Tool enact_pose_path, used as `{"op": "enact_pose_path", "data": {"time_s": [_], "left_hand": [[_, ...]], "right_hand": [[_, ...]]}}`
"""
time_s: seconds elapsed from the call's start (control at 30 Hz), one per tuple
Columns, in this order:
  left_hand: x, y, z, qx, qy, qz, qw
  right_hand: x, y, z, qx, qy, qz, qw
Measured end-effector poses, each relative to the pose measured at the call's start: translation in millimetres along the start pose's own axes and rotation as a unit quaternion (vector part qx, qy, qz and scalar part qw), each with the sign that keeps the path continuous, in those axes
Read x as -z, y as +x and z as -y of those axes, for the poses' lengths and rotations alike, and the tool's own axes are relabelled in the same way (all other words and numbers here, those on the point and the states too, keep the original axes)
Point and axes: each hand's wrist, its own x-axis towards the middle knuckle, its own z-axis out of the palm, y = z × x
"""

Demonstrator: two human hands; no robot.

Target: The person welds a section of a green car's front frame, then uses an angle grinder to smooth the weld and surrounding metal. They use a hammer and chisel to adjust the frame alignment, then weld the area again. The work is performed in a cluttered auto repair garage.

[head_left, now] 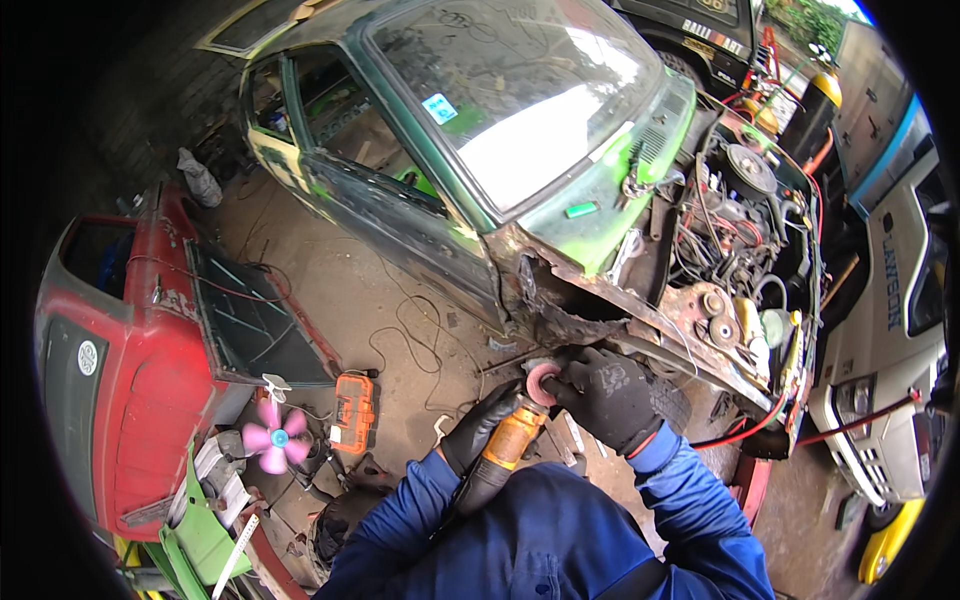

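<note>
Two gloved hands share one tool at the lower middle of the frame: the left hand [478, 428] is wrapped around the orange-and-black body of a grinder [505, 448], and the right hand [607, 395] is closed over its head, just beside the pinkish disc [543, 383]. Both grips look firm, fingers curled fully round.

The disc sits right up against the rusted lower edge of the green car's [520, 150] front wing [560, 300], at the torn, brown patch just behind the wheel arch (whether it actually touches the metal I cannot tell). No sparks show, and nothing shows whether the disc is turning.

As a judgement, the work on this panel seems early. The wing around the disc is ragged and rust-coloured along most of its length, with no bright, cleaned metal visible anywhere near the tool. The rusted strip running right toward the open engine bay [745, 230] looks equally untouched, so most of the grinding appears left to do.

Around the spot: a cable [400, 330] trails over the dirt floor at centre, an orange case [353, 412] lies at lower left beside a pink fan [272, 437], and a red car body [140, 380] fills the left side. A white vehicle [890, 330] stands at the right edge.
</note>
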Motion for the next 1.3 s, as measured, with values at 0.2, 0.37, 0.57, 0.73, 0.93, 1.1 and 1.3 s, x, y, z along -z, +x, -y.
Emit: {"op": "enact_pose_path", "data": {"time_s": [0.2, 0.37, 0.57, 0.73, 0.93, 1.1, 1.3], "left_hand": [[-6.3, 0.1, -0.2, 0.000, 0.000, -0.026, 1.000], [-5.7, -3.7, 4.3, -0.001, -0.023, -0.029, 0.999], [-1.8, -5.7, 3.1, -0.007, -0.022, 0.003, 1.000], [-9.2, -6.3, 5.3, -0.012, 0.021, -0.030, 0.999], [-8.3, -12.9, 4.5, -0.015, 0.011, -0.014, 1.000], [-6.7, -20.2, 5.7, -0.009, -0.003, -0.020, 1.000], [-15.0, -27.2, 6.1, -0.057, 0.057, -0.056, 0.995]], "right_hand": [[4.5, -2.6, 1.2, -0.001, -0.016, 0.015, 1.000], [4.8, -11.2, -3.0, 0.000, 0.035, -0.009, 0.999], [4.0, -18.1, -1.2, 0.011, 0.001, -0.012, 1.000], [8.9, -24.0, 4.1, -0.001, -0.021, 0.060, 0.998], [1.1, -23.7, 11.9, -0.001, 0.053, -0.020, 0.998], [-12.8, -26.9, 17.1, 0.013, 0.100, 0.022, 0.995], [-36.7, -36.3, 30.2, -0.106, 0.082, -0.034, 0.990]]}}
